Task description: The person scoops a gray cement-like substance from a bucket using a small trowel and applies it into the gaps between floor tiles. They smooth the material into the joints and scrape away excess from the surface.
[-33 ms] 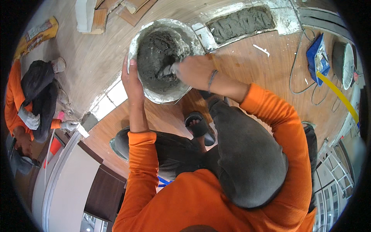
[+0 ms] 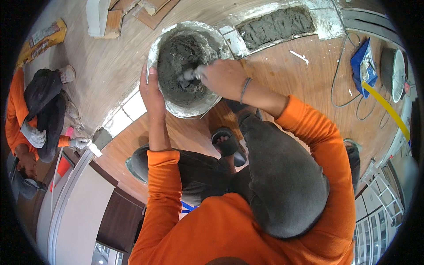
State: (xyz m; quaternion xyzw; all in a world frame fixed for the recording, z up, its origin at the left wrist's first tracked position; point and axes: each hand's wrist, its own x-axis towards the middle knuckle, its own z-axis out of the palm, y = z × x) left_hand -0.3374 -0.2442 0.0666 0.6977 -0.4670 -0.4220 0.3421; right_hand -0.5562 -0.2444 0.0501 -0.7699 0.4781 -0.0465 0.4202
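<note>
The left hand (image 2: 153, 92) has its grip closed on the near-left rim of a smeared white bucket (image 2: 181, 111), thumb over the lip and fingers along the outer wall, where the bucket stands at the far edge of the brown wooden floor (image 2: 282, 66). The right hand (image 2: 224, 79) reaches over the bucket's right rim, its grip curled tight around a motion-blurred tool (image 2: 191, 74) that dips into wet grey mix (image 2: 176, 55); the tool's exact shape cannot be told. Along that same floor edge, right of the bucket, lies a rectangular patch of rough grey mortar (image 2: 276, 26), with a blue dustpan (image 2: 363, 66) toward the floor's right edge.
</note>
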